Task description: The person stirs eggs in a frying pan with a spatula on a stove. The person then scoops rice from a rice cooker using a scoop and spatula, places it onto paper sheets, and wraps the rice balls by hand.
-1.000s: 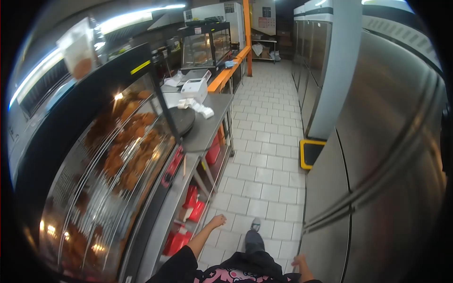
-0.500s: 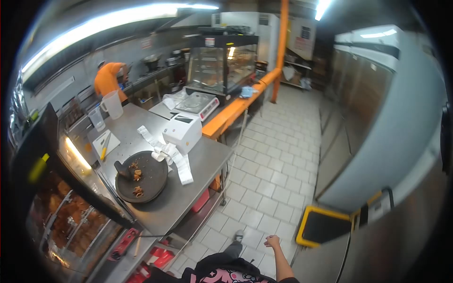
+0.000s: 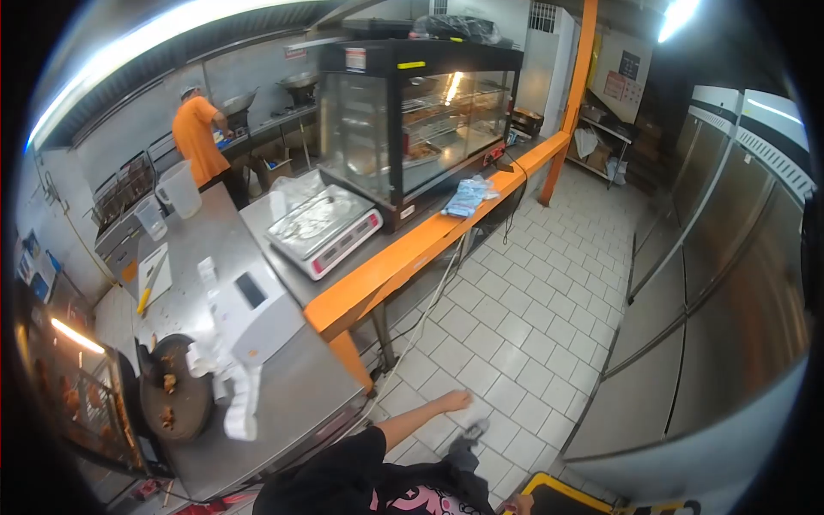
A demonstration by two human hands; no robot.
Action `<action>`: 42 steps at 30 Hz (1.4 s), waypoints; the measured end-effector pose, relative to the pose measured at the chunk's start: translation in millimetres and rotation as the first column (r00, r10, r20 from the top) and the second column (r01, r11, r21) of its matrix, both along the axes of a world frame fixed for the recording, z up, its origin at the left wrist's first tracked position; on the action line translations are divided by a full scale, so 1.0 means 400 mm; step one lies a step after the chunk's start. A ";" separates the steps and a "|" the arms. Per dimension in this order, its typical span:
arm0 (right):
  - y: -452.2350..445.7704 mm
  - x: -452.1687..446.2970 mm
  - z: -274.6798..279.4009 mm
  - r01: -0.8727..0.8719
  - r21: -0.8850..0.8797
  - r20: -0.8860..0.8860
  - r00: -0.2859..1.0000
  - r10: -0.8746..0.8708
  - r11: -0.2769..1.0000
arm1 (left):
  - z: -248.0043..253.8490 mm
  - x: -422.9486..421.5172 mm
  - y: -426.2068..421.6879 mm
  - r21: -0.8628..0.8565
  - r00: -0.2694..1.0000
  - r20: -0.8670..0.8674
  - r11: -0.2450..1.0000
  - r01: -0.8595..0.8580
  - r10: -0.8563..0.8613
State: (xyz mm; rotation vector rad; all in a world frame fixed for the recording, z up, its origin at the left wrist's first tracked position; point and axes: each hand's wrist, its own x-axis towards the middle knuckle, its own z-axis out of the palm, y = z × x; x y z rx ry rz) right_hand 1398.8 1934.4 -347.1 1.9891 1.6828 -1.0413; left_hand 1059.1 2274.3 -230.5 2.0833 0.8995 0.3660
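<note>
My left hand (image 3: 455, 400) swings low over the tiled floor, past a black sleeve. Its fingers look loosely curled in, and I see nothing in them. At the bottom edge, only a small part of my right hand (image 3: 520, 504) shows beside a yellow-framed black panel (image 3: 549, 491); its fingers are mostly cut off. An orange beam (image 3: 360, 296) runs beyond my left hand. On the steel table (image 3: 300, 408) to my left stand a white box-shaped machine (image 3: 270, 322) with loose paper strips (image 3: 243, 403) and a dark round dish (image 3: 193, 408) holding brown food bits.
A digital scale (image 3: 330, 227) sits before a glass display case (image 3: 360, 129). A knife (image 3: 148, 296) with a yellow handle lies near plastic jugs (image 3: 178, 190). A person in an orange shirt (image 3: 196, 137) works at the back. Steel fridges (image 3: 730, 292) line the right side of the tiled aisle (image 3: 532, 300).
My view has moved forward and turned; the scale and display case look nearer. My left hand has come into view, while my right hand has dropped to the bottom edge.
</note>
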 end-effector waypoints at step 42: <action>3.682 1.636 1.106 0.295 -0.518 -0.382 -0.920 0.092 0.803 | -0.145 1.735 3.043 -0.447 0.973 -0.191 0.871 -0.206 0.132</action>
